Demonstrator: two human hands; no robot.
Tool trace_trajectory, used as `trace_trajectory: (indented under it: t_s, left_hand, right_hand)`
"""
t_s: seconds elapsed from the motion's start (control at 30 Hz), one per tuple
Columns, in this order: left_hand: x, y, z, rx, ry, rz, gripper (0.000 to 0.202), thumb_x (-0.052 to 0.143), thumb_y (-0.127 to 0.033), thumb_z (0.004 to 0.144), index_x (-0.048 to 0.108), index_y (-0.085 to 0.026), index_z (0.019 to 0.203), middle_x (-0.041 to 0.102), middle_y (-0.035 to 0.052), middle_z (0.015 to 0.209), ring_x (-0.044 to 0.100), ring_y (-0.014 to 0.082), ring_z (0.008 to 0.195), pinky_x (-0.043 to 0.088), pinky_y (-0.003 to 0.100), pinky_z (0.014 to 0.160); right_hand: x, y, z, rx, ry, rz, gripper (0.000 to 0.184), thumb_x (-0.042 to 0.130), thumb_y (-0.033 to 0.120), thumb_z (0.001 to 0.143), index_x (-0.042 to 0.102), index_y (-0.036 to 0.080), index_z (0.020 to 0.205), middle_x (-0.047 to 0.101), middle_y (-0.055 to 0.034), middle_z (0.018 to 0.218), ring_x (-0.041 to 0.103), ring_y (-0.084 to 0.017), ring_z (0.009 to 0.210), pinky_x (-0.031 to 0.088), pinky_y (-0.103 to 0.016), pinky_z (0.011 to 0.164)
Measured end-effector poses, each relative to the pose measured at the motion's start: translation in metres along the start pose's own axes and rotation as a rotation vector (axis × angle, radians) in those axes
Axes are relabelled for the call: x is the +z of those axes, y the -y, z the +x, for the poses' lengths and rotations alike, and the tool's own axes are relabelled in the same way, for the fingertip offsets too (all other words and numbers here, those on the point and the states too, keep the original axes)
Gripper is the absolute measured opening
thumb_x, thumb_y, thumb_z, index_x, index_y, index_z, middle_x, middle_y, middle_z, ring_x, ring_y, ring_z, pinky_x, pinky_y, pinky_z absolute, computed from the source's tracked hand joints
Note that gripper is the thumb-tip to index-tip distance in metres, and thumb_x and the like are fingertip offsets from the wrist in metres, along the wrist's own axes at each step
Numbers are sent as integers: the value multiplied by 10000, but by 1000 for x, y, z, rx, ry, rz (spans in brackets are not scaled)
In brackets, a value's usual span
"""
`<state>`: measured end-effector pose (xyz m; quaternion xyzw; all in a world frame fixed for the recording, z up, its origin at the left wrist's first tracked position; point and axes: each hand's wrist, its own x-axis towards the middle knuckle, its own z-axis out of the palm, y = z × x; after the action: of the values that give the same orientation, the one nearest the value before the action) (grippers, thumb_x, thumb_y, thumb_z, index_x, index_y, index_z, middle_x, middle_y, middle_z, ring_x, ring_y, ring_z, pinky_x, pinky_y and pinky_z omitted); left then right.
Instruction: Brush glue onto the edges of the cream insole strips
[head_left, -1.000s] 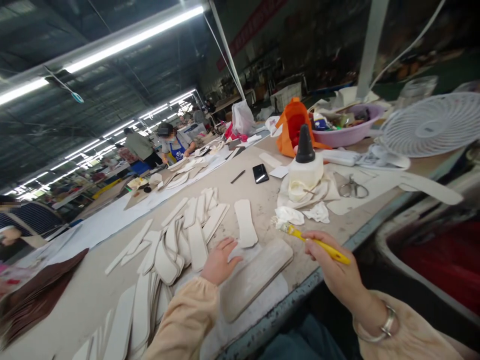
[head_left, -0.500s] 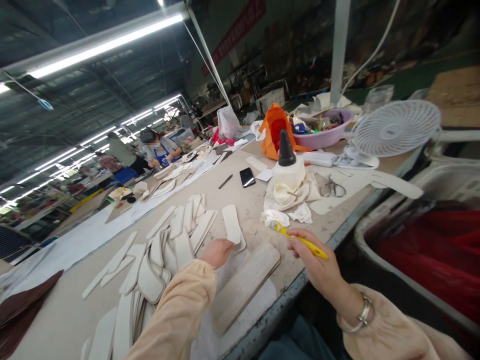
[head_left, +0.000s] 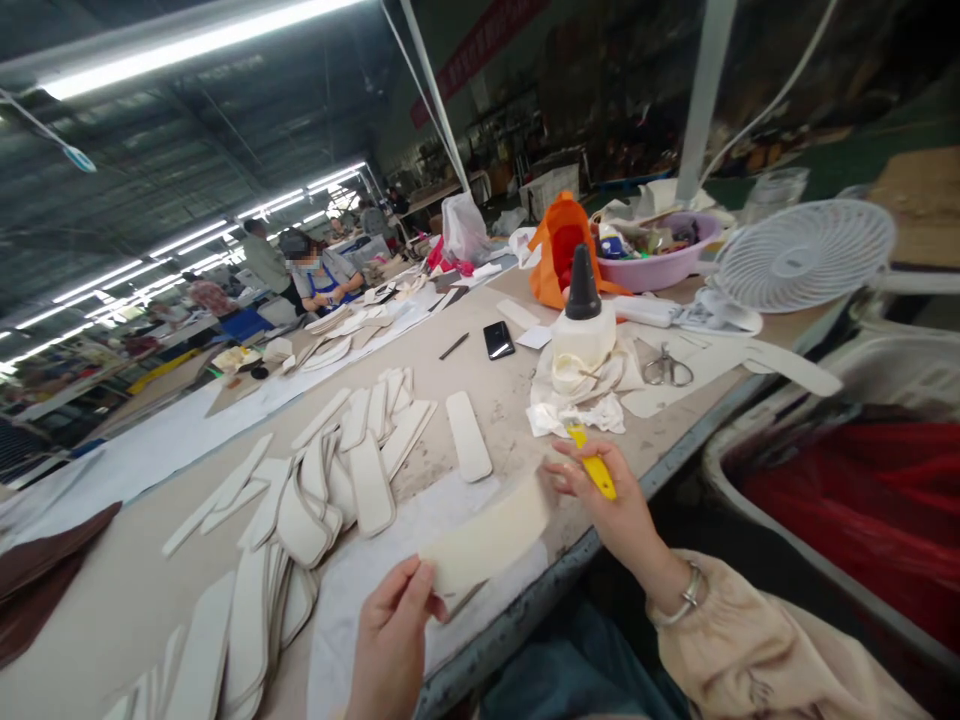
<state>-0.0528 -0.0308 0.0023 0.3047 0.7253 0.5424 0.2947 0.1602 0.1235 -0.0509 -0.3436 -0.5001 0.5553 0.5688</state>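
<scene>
A cream, round-ended strip (head_left: 491, 540) is held above the near table edge. My left hand (head_left: 397, 625) pinches its left end between thumb and fingers. My right hand (head_left: 611, 500) grips a yellow-handled brush (head_left: 598, 472), its fingertips at the strip's right end; whether they hold that end I cannot tell. The bristles point towards crumpled white tissue (head_left: 577, 415) and are hard to make out. Under the held strip, another piece is mostly hidden on a white sheet (head_left: 352, 600). A single pale strip (head_left: 467, 437) lies flat just beyond.
Many pale strips (head_left: 300, 515) lie heaped on the left. Beyond the tissue stand a black-nozzled white bottle (head_left: 583, 335), scissors (head_left: 667, 368), a phone (head_left: 499, 340) and an orange bag (head_left: 559, 250). A white fan (head_left: 806, 255) and a bin with red lining (head_left: 840, 500) are at right.
My left hand has come back towards the near edge, now holding a strip. My right hand has tilted the brush upright and brought its fingers to the strip's other end.
</scene>
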Motion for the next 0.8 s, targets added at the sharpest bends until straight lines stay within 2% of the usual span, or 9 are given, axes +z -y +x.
trace_trajectory:
  t_s: [0.1, 0.17, 0.27, 0.37, 0.5, 0.57, 0.63, 0.73, 0.8]
  left_hand:
    - [3, 26, -35, -261, -34, -296, 368, 803, -475, 574, 701, -185, 776, 707, 24, 768, 615, 146, 597, 509, 250, 500]
    - [1, 33, -56, -349, -18, -419, 363, 826, -462, 555, 712, -188, 764, 714, 34, 765, 628, 147, 593, 513, 238, 485]
    - [-8, 34, -78, -376, -33, -531, 313, 835, -446, 567, 717, -218, 747, 680, 4, 628, 578, 103, 456, 497, 221, 464]
    - [-16, 31, -83, -341, -80, -626, 295, 851, -434, 541, 707, -245, 715, 677, -15, 627, 536, 79, 396, 471, 217, 426]
    - [-16, 31, -76, -360, -127, -647, 304, 841, -415, 560, 695, -213, 736, 606, -31, 531, 524, 84, 411, 468, 210, 437]
    - [-13, 34, -72, -372, -135, -604, 313, 822, -420, 587, 673, -186, 732, 648, -6, 609, 565, 94, 486, 475, 202, 476]
    - [-13, 38, -64, -359, -86, -477, 311, 787, -427, 630, 630, -167, 702, 669, 20, 631, 576, 102, 523, 462, 199, 500]
    - [-16, 43, -45, -306, 34, -106, 298, 664, -445, 733, 553, -175, 669, 604, 0, 502, 499, 93, 441, 393, 204, 461]
    - [-20, 47, -28, -240, 65, 132, 285, 589, -442, 761, 528, -186, 650, 547, -27, 465, 466, 97, 425, 363, 214, 452]
  right_hand:
    - [-2, -4, -8, -45, 25, -108, 273, 644, 362, 841, 411, 252, 932, 643, -104, 1181, 642, -221, 1055, 526, -396, 877]
    - [-4, -9, -12, -79, 43, -202, 246, 638, 348, 847, 426, 249, 922, 648, -109, 1168, 614, -232, 1106, 492, -420, 927]
    - [-4, -14, -18, -45, 129, -188, 204, 604, 352, 871, 437, 247, 923, 630, -108, 1196, 650, -224, 1020, 498, -424, 911]
    - [-3, -14, -22, 26, 188, -142, 200, 601, 373, 868, 456, 250, 929, 633, -99, 1180, 662, -212, 936, 521, -386, 858]
    - [-2, -12, -25, 165, 137, -103, 274, 667, 418, 800, 472, 250, 895, 659, -42, 807, 636, -197, 656, 540, -317, 600]
    - [-1, -11, -25, 189, 85, -96, 320, 724, 395, 747, 458, 257, 858, 586, 20, 666, 594, -171, 554, 511, -285, 533]
    - [1, -11, -24, 139, 7, -168, 359, 767, 371, 699, 454, 259, 833, 533, 50, 646, 573, -151, 534, 488, -263, 527]
    - [7, -12, -18, 12, -81, -344, 357, 769, 397, 683, 474, 248, 820, 503, 45, 704, 532, -136, 564, 438, -254, 529]
    - [10, -15, -12, -69, -103, -467, 358, 763, 420, 681, 489, 237, 819, 494, 42, 717, 494, -128, 571, 409, -257, 538]
